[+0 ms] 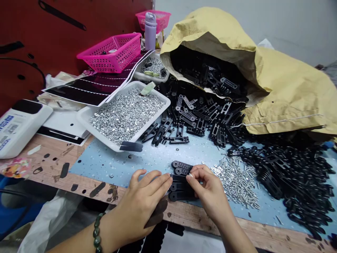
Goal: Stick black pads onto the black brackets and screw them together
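Several flat black plastic arms (pixel 181 187) lie in a short column near the table's front edge, the far ones showing a row of holes. My left hand (pixel 144 200) has its fingers stretched out, fingertips against the left ends of these arms. Over their right ends, my right hand (pixel 207 186) has thumb and forefinger pinched together; whatever they hold is too small to make out. Just right of that hand, a loose heap of silver screws (pixel 240 182) spreads over the blue speckled mat (pixel 158 158), with small nuts (pixel 217 170) at its left side.
A white tray (pixel 164 100) full of small silver nuts stands left of centre. Behind are pink baskets (pixel 116 63) and a lilac bottle (pixel 150 33). A big yellow sack (pixel 289 84) spills black parts. More black pieces (pixel 302 175) are piled at right. A white box (pixel 23 123) stands left.
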